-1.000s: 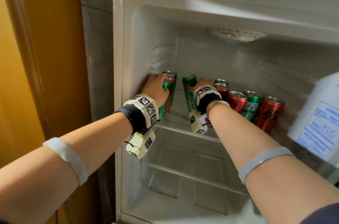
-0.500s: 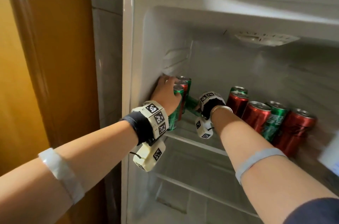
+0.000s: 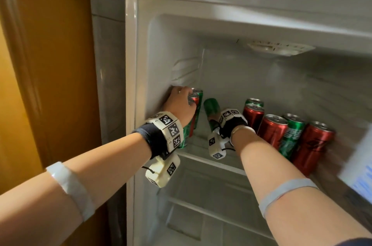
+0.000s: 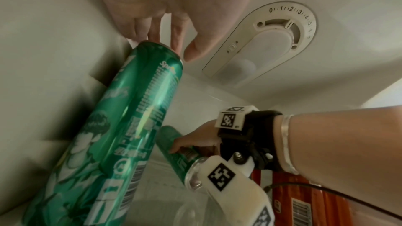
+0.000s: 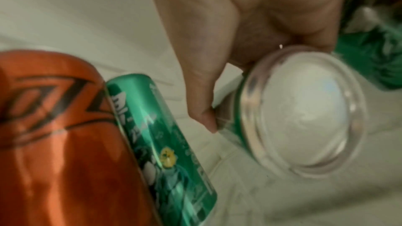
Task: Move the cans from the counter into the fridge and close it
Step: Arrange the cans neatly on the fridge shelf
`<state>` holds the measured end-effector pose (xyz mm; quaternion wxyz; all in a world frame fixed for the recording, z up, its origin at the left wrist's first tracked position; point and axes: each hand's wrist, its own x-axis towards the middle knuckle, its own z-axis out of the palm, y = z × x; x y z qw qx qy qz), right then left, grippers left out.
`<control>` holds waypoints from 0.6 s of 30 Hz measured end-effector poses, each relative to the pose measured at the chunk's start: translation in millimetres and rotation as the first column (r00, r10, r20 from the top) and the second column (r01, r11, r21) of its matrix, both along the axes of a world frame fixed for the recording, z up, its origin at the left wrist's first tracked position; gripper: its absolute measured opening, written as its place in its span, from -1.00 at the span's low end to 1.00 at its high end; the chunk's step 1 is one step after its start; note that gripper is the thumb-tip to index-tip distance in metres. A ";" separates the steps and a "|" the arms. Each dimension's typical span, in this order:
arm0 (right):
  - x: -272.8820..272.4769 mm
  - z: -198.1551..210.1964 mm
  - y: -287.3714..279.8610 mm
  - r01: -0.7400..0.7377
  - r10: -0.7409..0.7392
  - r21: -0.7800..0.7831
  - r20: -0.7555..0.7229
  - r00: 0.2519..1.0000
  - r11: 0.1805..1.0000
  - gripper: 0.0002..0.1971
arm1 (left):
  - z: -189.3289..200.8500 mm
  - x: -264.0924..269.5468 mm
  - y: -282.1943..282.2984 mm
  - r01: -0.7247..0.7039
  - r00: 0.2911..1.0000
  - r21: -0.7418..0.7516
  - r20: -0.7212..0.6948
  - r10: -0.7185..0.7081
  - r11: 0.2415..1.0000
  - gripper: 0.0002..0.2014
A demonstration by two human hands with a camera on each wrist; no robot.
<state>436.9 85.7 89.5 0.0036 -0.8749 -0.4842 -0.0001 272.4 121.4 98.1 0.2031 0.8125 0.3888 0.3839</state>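
Note:
The fridge (image 3: 131, 64) stands open. On its upper glass shelf (image 3: 211, 162), my left hand (image 3: 179, 104) sits over the cans by the left wall. Its fingertips (image 4: 176, 44) and thumb pinch the top rim of an upright green can (image 4: 139, 109). A red can (image 3: 194, 100) stands just behind. My right hand (image 4: 195, 140) grips another green can (image 3: 211, 110) in mid-shelf. That can is tilted, with its silver base (image 5: 304, 109) toward my wrist. Several red and green cans (image 3: 271, 133) stand in a row to the right.
A thermostat dial (image 4: 280, 37) is set in the compartment ceiling. A white bottle (image 3: 360, 165) sits at the right edge. An empty lower shelf (image 3: 211, 213) lies below. A wooden panel (image 3: 50, 64) borders the fridge on the left.
My right hand has tipped its green can from upright to leaning toward the back and lowered over it. My left hand has stayed on the cans by the left wall.

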 end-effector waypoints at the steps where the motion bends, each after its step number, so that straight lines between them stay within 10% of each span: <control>1: -0.1 0.2 -2.5 0.013 -0.010 0.052 -0.050 0.999 0.999 -0.45 | 1.8 0.9 -0.6 -0.005 1.000 -0.004 -0.006 0.005 1.000 -0.61; 7: -6.5 -4.8 1.1 0.205 -0.019 0.346 -0.473 0.881 0.915 -0.63 | 11.5 4.4 -3.3 0.017 0.999 0.040 -0.033 -0.015 0.999 -0.68; 18: -8.6 -11.0 7.1 0.203 -0.040 0.299 -0.474 0.880 0.932 -0.54 | 3.1 1.1 -0.2 0.050 0.999 0.037 -0.005 -0.050 0.998 -0.72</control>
